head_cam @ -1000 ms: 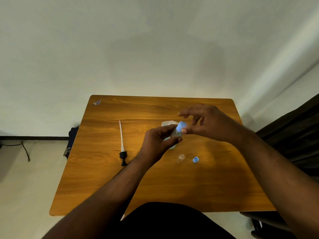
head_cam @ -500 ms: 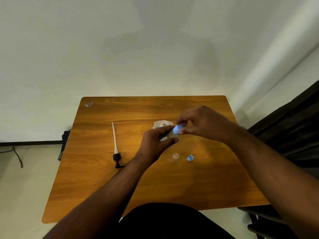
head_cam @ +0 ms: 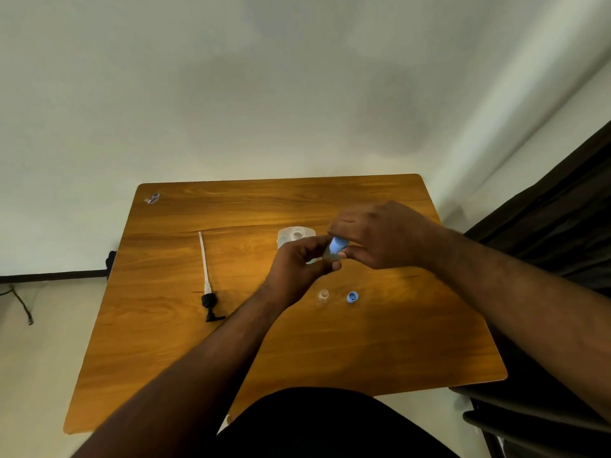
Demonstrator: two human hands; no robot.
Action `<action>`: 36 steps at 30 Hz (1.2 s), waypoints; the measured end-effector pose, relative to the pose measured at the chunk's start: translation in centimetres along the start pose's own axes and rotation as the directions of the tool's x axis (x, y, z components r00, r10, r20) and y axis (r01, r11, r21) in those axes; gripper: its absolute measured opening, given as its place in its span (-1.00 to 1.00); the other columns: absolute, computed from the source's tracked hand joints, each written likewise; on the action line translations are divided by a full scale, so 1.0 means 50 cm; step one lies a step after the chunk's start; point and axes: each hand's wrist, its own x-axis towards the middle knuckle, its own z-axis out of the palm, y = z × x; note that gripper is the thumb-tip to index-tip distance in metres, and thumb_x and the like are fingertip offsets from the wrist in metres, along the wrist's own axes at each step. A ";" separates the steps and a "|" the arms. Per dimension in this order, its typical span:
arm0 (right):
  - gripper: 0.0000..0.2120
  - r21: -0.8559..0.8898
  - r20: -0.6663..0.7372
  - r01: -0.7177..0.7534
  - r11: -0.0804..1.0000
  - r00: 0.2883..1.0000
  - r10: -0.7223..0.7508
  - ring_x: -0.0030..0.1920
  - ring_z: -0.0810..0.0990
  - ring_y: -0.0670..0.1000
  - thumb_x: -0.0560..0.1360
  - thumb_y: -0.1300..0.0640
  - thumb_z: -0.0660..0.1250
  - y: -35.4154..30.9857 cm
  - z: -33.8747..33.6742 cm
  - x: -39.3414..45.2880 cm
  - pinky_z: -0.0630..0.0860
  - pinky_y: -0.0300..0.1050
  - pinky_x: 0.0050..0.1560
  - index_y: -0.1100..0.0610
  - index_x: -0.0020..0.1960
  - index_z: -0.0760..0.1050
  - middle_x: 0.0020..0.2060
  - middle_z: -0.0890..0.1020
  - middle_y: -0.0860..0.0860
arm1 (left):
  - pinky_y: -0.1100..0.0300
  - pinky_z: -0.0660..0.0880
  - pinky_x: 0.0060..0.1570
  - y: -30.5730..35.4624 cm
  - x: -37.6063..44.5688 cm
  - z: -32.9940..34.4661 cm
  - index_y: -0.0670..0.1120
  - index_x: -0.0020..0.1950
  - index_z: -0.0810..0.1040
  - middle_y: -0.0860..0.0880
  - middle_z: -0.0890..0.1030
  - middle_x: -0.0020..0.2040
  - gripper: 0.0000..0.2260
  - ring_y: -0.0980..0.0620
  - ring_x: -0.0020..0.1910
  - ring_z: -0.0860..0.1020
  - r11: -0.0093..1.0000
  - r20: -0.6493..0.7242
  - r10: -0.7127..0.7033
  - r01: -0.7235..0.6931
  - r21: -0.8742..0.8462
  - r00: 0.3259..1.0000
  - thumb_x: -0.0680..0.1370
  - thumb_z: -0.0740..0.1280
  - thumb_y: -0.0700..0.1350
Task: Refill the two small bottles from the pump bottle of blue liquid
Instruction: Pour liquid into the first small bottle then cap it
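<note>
Above the middle of the wooden table (head_cam: 330, 345), my left hand (head_cam: 297, 266) holds a small clear bottle (head_cam: 327, 256) by its body. My right hand (head_cam: 377, 236) pinches that bottle's light blue cap (head_cam: 337, 245), which sits on its neck. Behind my hands stands the large clear bottle (head_cam: 296, 236), open at the top, its lower part hidden. Its black pump head with a long white tube (head_cam: 206, 276) lies flat on the table to the left. A second small clear bottle (head_cam: 323, 296) stands uncapped in front of my hands, with its blue cap (head_cam: 352, 297) lying beside it on the right.
A small wrapper or sticker (head_cam: 152, 198) lies at the table's far left corner. A dark curtain (head_cam: 562, 206) hangs at the right, and a chair edge (head_cam: 515, 421) shows at bottom right. A pale wall rises behind the table.
My right-hand fingers have closed further around the blue cap. Both hands stay together over the table's middle while the camera view shifts slightly.
</note>
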 end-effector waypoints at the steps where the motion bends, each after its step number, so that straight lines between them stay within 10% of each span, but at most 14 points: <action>1: -0.77 -0.022 0.034 0.028 0.999 0.999 -0.028 -0.21 0.47 -0.08 0.52 -0.04 0.26 0.005 0.001 0.000 0.40 -0.23 -0.32 0.05 0.09 0.47 -0.13 0.58 -0.03 | 0.30 0.56 -0.16 -0.003 0.003 0.006 -0.25 0.12 0.61 0.21 0.66 -0.23 -0.74 0.28 -0.16 0.61 1.000 0.029 -0.007 0.006 0.022 1.000 0.44 0.46 -0.34; 13: -0.83 0.129 0.068 -0.088 0.988 0.994 0.080 -0.35 0.38 -0.10 0.53 0.00 0.26 0.076 0.060 -0.038 0.20 -0.32 -0.41 0.10 -0.04 0.48 -0.29 0.46 -0.07 | 0.35 0.54 -0.01 -0.029 0.040 0.112 -0.12 0.29 0.54 -0.01 0.67 0.03 -0.60 0.29 -0.03 0.59 0.982 -0.159 0.084 -0.054 0.180 0.984 0.46 0.46 -0.27; 22: -0.81 0.403 -0.042 -0.410 0.818 0.885 0.464 -0.24 0.54 -0.02 0.46 0.08 0.38 0.149 0.211 -0.052 0.43 -0.19 -0.30 0.16 0.00 0.54 -0.17 0.63 0.06 | 0.37 0.24 0.16 -0.064 0.132 0.143 0.04 0.57 0.07 -0.08 0.34 0.50 -0.23 -0.03 0.44 0.35 0.879 -0.072 -0.260 0.266 0.397 0.963 0.50 0.43 -0.21; 26: -0.78 0.517 -0.013 -0.535 0.668 0.775 0.631 -0.18 0.56 0.04 0.44 0.16 0.39 0.181 0.284 -0.023 0.48 -0.15 -0.24 0.21 0.05 0.55 -0.12 0.64 0.11 | 0.43 0.27 0.03 -0.097 0.146 0.155 0.00 0.57 0.10 -0.08 0.36 0.49 -0.30 0.09 0.19 0.53 0.847 -0.113 -0.354 0.369 0.383 0.928 0.53 0.39 -0.21; 36: -0.73 0.540 0.133 -0.656 0.527 0.685 0.717 0.00 0.57 0.13 0.44 0.20 0.38 0.253 0.424 0.025 0.49 -0.09 -0.12 0.19 0.13 0.49 0.03 0.61 0.15 | 0.23 0.27 0.32 -0.174 0.178 0.169 -0.10 0.48 0.33 -0.07 0.39 0.47 -0.46 -0.04 0.46 0.32 0.779 -0.163 -0.432 0.458 0.429 0.887 0.52 0.40 -0.21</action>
